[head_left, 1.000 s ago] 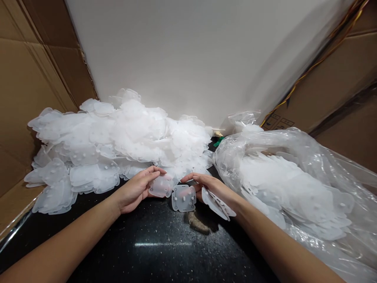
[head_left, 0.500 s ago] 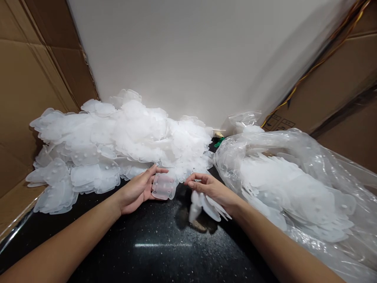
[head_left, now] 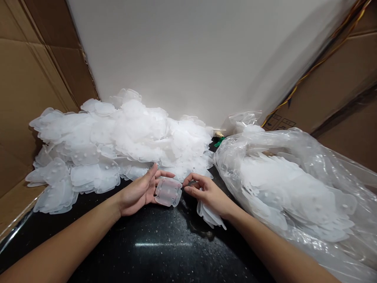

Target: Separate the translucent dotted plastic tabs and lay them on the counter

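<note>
A thin, clear-frosted plastic piece (head_left: 168, 192) with rounded corners and small round bumps rests across the outstretched fingers of my left hand (head_left: 138, 193). My left thumb points up, apart from the piece, and some fingers are hidden behind it. Close to its right edge are the thumb and forefinger of my right hand (head_left: 207, 192); whether they touch it I cannot tell. Curled under the right palm, the other fingers hold a fanned bunch of similar plastic pieces (head_left: 209, 215). Just behind both hands lies a large heap of such pieces (head_left: 126, 135).
On the right, a clear plastic bag (head_left: 297, 137) lies open around many more pieces (head_left: 294, 192). Cardboard (head_left: 29, 70) stands at the left, and more cardboard (head_left: 338, 86) at the right. A white wall (head_left: 188, 55) rises behind the speckled black tabletop (head_left: 159, 251).
The plastic piece on my left hand has shifted right, towards my right fingertips. My left fingers have spread slightly, and the bunch under my right hand has swung a little to the right.
</note>
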{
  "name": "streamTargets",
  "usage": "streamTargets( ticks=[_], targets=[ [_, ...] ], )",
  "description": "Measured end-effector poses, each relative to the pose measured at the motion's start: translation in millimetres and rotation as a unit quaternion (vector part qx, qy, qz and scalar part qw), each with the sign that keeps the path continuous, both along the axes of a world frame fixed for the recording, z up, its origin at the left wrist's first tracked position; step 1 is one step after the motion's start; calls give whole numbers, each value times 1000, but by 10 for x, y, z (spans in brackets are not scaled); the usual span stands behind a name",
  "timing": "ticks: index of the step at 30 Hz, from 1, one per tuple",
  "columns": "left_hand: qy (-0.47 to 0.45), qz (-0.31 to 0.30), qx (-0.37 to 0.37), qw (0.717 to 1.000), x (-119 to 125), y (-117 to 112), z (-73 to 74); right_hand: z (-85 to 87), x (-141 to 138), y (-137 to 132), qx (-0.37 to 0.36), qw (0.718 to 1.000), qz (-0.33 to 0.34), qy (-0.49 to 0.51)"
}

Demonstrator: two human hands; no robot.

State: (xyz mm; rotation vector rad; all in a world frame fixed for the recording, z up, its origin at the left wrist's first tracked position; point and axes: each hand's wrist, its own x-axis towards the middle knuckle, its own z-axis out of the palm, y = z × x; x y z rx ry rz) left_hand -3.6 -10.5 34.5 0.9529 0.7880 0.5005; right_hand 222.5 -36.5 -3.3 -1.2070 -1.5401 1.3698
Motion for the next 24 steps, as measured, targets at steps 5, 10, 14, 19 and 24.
streamTargets(
  ticks=[5, 10, 14, 19, 24],
  targets=[
    [3, -35, 15, 999, -15, -3, -21, -29, 0, 1, 40, 999, 5, -31],
    [10, -49, 23, 998, -27, -15, -42, -37, 13, -4, 58, 997, 3, -50],
    [19, -55, 27, 998, -27, -15, -41, -22, 17, -10, 50, 998, 10, -40],
    [37, -55, 27, 997, -17, -27, -43, 8, -2, -17, 59, 996, 32, -55],
    [43, -57, 33, 997, -18, -40, -50, -10, -5, -20, 62, 996, 45, -54]
  ],
)
